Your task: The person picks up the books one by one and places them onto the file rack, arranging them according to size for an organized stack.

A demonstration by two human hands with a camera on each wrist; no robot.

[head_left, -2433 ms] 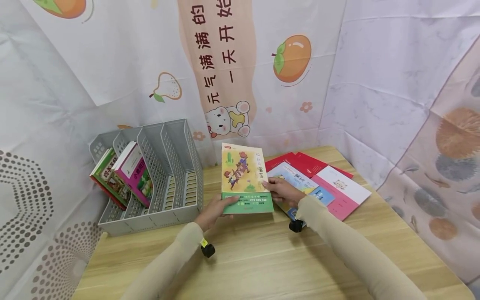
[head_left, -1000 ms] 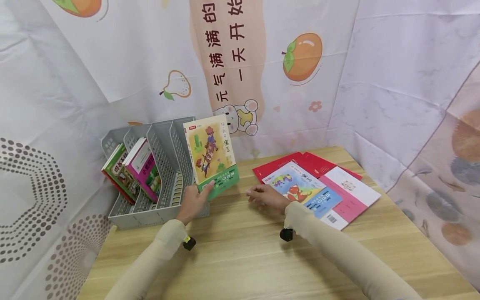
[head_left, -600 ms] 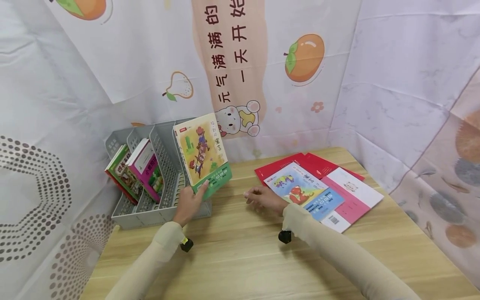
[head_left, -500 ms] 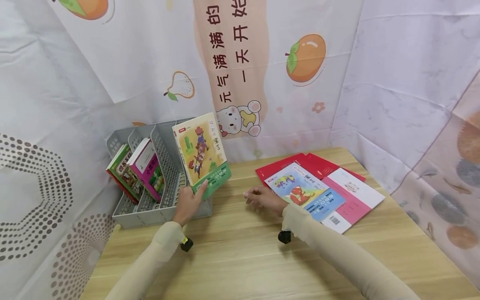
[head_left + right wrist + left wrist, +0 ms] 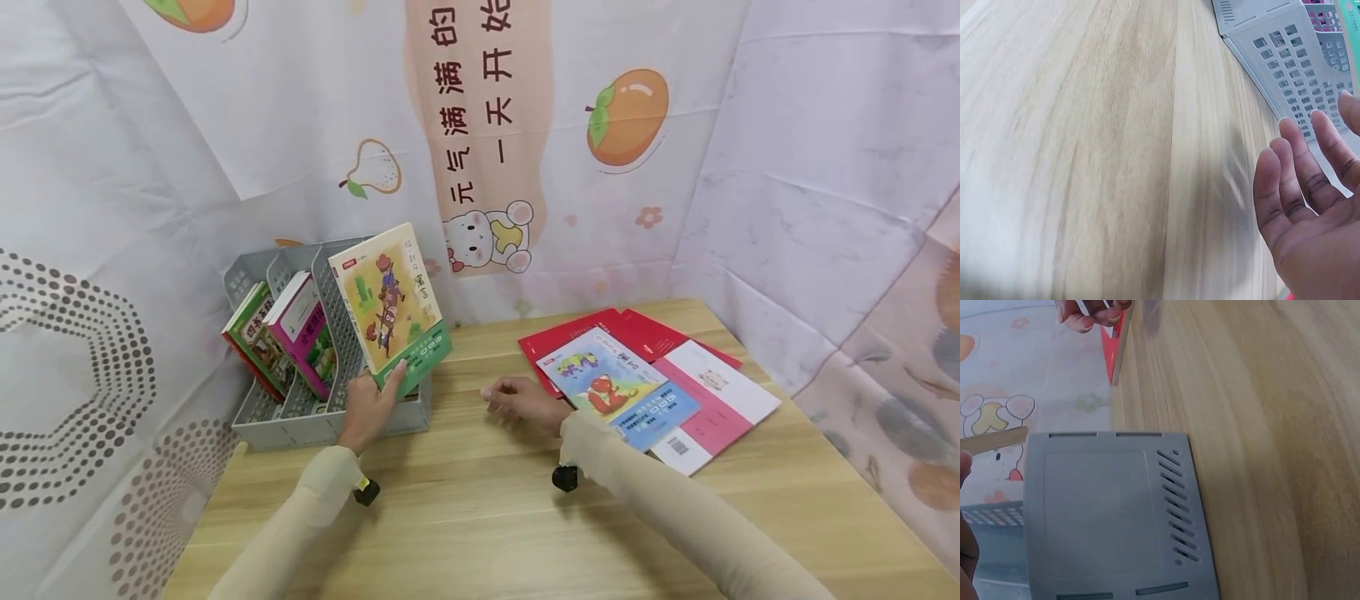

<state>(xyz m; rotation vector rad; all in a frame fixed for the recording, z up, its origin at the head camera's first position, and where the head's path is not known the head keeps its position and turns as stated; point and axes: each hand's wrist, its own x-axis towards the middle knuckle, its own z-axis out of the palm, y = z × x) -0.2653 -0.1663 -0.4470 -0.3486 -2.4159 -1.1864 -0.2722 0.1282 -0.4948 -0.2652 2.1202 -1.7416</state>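
Note:
My left hand [image 5: 369, 408] grips the lower left corner of a yellow-and-green picture book [image 5: 386, 300], thumb on its front cover. The book is tilted over the right-hand slots of a grey file organizer [image 5: 322, 429]; whether it touches the dividers I cannot tell. In the left wrist view only the book's thin edge [image 5: 991, 440] shows, beside the organizer's end wall [image 5: 1097, 512]. My right hand [image 5: 527, 402] holds nothing, its fingers loosely curled above the table; the right wrist view shows those fingers [image 5: 1297, 169] apart from the organizer. Near it lies a blue book [image 5: 607, 387].
In the organizer's left slots lean a green-spined book [image 5: 262, 342] and a purple book [image 5: 306, 333]. Red books [image 5: 645, 333] and a pink-and-white book [image 5: 720, 400] overlap beneath the blue one on the wooden table [image 5: 480, 517]. A printed curtain [image 5: 300, 100] hangs behind.
Both hands held the yellow-and-green book at first. My right hand has let go and stays near the blue book. My left hand has carried the book left to the organizer, tilting it.

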